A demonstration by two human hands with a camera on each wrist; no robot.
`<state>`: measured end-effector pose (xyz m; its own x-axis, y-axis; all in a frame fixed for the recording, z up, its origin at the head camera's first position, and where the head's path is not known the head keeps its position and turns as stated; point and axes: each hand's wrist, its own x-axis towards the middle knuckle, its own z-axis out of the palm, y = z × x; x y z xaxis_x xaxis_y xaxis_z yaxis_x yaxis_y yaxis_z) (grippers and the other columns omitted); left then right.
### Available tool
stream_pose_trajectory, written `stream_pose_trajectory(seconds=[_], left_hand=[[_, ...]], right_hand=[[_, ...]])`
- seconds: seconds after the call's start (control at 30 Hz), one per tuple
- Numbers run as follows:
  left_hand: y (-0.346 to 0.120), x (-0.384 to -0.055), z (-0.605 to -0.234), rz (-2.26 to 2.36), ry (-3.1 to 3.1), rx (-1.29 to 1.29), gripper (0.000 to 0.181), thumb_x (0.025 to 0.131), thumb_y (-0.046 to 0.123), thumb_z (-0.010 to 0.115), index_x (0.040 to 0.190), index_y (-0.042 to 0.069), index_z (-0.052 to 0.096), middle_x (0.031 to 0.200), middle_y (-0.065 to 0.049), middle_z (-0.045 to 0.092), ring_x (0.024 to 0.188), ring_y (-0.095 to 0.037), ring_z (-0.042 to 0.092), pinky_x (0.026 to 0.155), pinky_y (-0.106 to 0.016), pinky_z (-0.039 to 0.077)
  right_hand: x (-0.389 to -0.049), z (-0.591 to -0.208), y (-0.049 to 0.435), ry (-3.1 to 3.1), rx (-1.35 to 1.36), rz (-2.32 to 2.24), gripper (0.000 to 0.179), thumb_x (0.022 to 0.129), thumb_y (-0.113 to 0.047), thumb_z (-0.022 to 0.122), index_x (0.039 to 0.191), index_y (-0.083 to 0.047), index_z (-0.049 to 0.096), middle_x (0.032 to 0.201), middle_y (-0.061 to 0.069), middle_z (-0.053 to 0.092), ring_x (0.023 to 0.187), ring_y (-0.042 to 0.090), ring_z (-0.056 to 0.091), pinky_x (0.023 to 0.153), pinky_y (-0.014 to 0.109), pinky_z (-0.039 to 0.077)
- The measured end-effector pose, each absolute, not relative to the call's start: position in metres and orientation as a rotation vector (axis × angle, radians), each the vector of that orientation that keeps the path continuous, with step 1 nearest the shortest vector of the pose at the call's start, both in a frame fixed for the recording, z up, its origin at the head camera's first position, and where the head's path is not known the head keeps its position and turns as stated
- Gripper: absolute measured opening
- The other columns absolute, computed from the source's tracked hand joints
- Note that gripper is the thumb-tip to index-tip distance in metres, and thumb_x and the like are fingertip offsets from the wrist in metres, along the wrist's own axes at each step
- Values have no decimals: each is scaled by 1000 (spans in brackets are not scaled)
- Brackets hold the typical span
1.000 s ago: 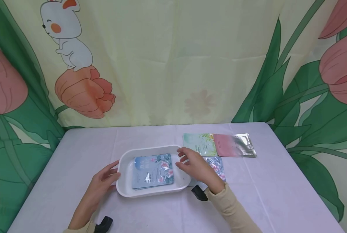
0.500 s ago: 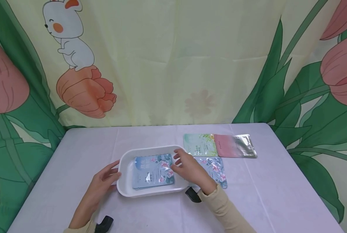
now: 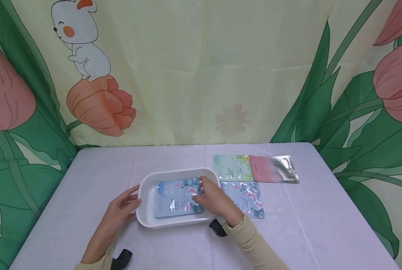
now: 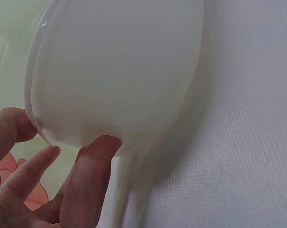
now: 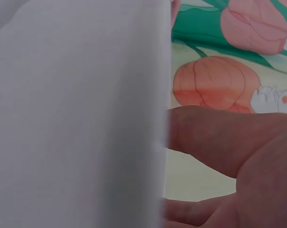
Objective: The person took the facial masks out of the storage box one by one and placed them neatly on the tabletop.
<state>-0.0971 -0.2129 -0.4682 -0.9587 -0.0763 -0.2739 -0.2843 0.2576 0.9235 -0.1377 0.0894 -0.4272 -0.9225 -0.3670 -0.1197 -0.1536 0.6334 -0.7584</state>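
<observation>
A white tray [image 3: 146,204] sits on the table, holding blue floral sheet mask packets [image 3: 175,197] whose lower edges show slightly offset. My left hand [image 3: 119,210] rests its thumb and fingertips against the tray's left end. In the left wrist view the thumb [image 4: 93,171] touches the outer wall, with a finger at the rim. Reaching over the tray's right side, my right hand [image 3: 216,198] has its thumb and fingertips spread at the right edge of the top packet. The tray's wall hides those fingertips in the right wrist view.
Right of the tray lies another blue floral packet [image 3: 244,200], partly behind my right hand. Beyond it are a green packet [image 3: 232,168] and a pink-and-silver packet [image 3: 271,168]. All lie on a white tablecloth [image 3: 309,225], with a printed curtain [image 3: 187,75] behind.
My right hand has moved left, from above the tray's right rim to the right edge of the packet inside. More of the blue packet outside shows. My left hand stays at the tray's end.
</observation>
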Motion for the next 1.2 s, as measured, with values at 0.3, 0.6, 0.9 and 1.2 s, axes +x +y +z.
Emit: stream_pose_trajectory(seconds=[0.3, 0.6, 0.9, 1.2], left_hand=[[-212, -97, -469, 1774, 2353, -342, 59, 96, 34, 66, 149, 24, 44, 141, -16, 54, 111, -20, 64, 81, -29, 59], [-212, -97, -467, 1765, 2361, -344, 59, 96, 34, 65, 149, 25, 44, 141, -16, 54, 113, -22, 64, 81, -29, 59], [-212, -97, -468, 1767, 2356, -345, 59, 96, 34, 65, 150, 24, 43, 141, -16, 54, 113, -22, 64, 83, -30, 59], [-212, -96, -466, 1776, 2359, -333, 59, 96, 34, 66, 150, 23, 44, 140, -16, 55, 111, -20, 64, 81, -29, 59]], right_hand=[[-136, -434, 79, 2638, -440, -1107, 70, 91, -14, 71, 143, 14, 33, 128, 27, 57, 113, 32, 58, 102, 51, 48], [-134, -439, 73, 2694, -415, -1035, 72, 92, -15, 70, 145, 13, 31, 136, 29, 51, 121, 36, 53, 107, 53, 43], [-133, -440, 72, 2762, -435, -965, 70, 91, -15, 71, 143, 14, 34, 130, 27, 53, 118, 36, 52, 108, 51, 42], [-133, -437, 70, 2761, -427, -960, 72, 91, -16, 72, 145, 13, 33, 135, 26, 51, 122, 35, 52, 110, 50, 41]])
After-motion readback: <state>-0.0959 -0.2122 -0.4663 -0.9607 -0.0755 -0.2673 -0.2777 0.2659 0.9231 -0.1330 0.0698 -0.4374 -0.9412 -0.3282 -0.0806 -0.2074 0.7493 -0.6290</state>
